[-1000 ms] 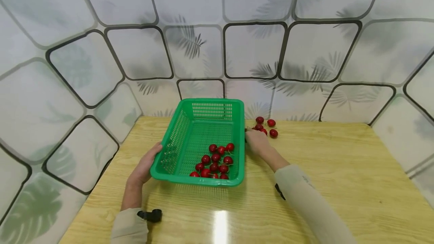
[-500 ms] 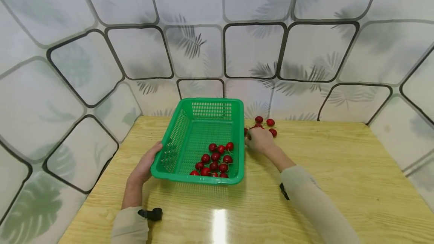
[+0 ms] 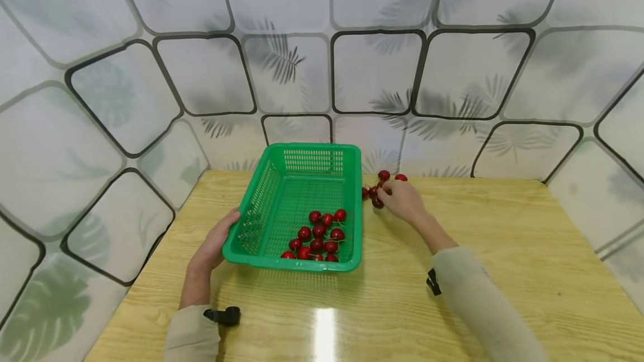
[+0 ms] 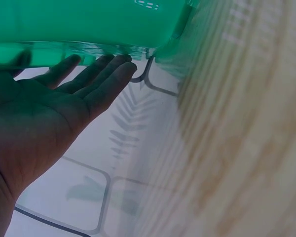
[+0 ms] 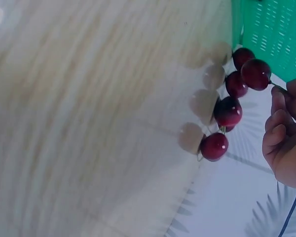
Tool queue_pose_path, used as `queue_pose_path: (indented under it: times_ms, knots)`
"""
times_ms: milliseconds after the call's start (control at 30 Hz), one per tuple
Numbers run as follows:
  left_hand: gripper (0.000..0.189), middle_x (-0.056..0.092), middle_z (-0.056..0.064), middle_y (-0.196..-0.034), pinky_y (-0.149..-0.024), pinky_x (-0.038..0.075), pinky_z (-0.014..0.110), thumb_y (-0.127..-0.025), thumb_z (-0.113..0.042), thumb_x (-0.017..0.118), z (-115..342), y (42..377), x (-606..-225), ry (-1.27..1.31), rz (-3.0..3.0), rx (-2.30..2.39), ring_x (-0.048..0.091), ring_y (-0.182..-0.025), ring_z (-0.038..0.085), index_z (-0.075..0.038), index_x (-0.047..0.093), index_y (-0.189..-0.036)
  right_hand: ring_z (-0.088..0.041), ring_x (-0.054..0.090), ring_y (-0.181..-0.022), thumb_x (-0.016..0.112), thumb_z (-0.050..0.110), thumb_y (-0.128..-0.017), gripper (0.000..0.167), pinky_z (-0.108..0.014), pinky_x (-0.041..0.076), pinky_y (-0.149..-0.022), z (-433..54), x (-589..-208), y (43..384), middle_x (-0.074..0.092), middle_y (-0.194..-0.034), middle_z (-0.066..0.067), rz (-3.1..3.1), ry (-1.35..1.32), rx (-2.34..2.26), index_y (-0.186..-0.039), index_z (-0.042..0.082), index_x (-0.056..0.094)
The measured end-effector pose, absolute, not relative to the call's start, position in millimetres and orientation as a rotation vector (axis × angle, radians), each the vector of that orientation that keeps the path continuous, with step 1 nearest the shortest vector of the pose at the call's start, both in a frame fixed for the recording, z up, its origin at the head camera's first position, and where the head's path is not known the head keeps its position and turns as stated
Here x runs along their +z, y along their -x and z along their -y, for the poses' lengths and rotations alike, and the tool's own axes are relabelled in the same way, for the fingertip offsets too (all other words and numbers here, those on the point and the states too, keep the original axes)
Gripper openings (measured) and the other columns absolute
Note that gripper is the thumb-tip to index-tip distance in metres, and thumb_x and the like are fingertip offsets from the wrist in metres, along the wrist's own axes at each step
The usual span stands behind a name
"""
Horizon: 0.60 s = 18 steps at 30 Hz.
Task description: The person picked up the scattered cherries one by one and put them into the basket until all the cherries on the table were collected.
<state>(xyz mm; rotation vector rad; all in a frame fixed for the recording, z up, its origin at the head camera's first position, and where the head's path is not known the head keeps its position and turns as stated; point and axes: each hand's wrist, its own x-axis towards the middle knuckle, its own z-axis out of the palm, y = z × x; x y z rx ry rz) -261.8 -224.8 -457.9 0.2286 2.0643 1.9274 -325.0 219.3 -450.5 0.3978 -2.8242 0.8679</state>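
Note:
A green plastic basket (image 3: 292,264) with slotted walls stands on the table, with several dark red cherries (image 3: 319,231) in its near right part. My left hand (image 3: 213,243) lies along the basket's left side, its fingers (image 4: 108,89) mostly straight and touching the wall near the rim. Just right of the basket, my right hand (image 3: 404,201) pinches the thin stem of a cherry (image 5: 256,74) between thumb and finger. Several other cherries (image 5: 228,111) lie close by on the table; in the head view the hand hides some of them.
The wooden table (image 3: 493,272) ends at a pale wall (image 3: 377,71) with a leaf and outline pattern. A loose cherry (image 3: 384,175) lies near the table's back edge. Black straps (image 3: 223,316) sit at both cuffs.
My right hand has moved right and slightly away from me, off the basket's side, uncovering cherries beside it. My left hand and the basket stay put.

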Motion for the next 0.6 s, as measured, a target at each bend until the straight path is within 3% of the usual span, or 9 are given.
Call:
queue_pose_path:
  times_ms: [167,300,433,600]
  knots:
    - [0.066,0.042,0.023,-0.136,-0.086,0.049,0.023,-0.109,-0.045,0.025,225,262,-458,-0.221,-2.067,1.928,0.057,-0.099,0.010,-0.001,0.017,-0.157,-0.013,0.039,-0.054,0.057,0.016,-0.094,0.033,-0.028,0.031,-0.050,-225,-439,324,0.048,-0.057,0.003,2.802,-0.366,0.855,-0.061,0.013,0.057]
    - [0.066,0.040,0.024,-0.138,-0.087,0.049,0.023,-0.109,-0.045,0.025,224,262,-457,-0.221,-2.068,1.925,0.057,-0.100,0.010,-0.001,0.017,-0.157,-0.018,0.055,-0.065,0.060,0.016,-0.093,0.021,-0.032,0.044,-0.058,-227,-430,322,0.068,-0.074,-0.004,2.754,-0.324,0.902,-0.079,0.007,0.073]
    - [0.066,0.045,0.021,-0.131,-0.086,0.049,0.024,-0.109,-0.045,0.025,224,262,-457,-0.223,-2.069,1.923,0.058,-0.098,0.011,0.000,0.018,-0.156,-0.024,0.062,-0.072,0.061,0.014,-0.092,0.019,-0.038,0.050,-0.066,-228,-421,321,0.073,-0.086,-0.013,2.680,-0.300,0.983,-0.092,0.001,0.075]
    - [0.066,0.045,0.021,-0.131,-0.085,0.050,0.024,-0.109,-0.045,0.026,224,262,-457,-0.230,-2.062,1.928,0.058,-0.096,0.011,0.000,0.017,-0.156,-0.026,0.061,-0.071,0.061,0.012,-0.091,0.018,-0.039,0.049,-0.067,-225,-409,318,0.072,-0.085,-0.014,2.591,-0.315,1.047,-0.092,-0.001,0.074]
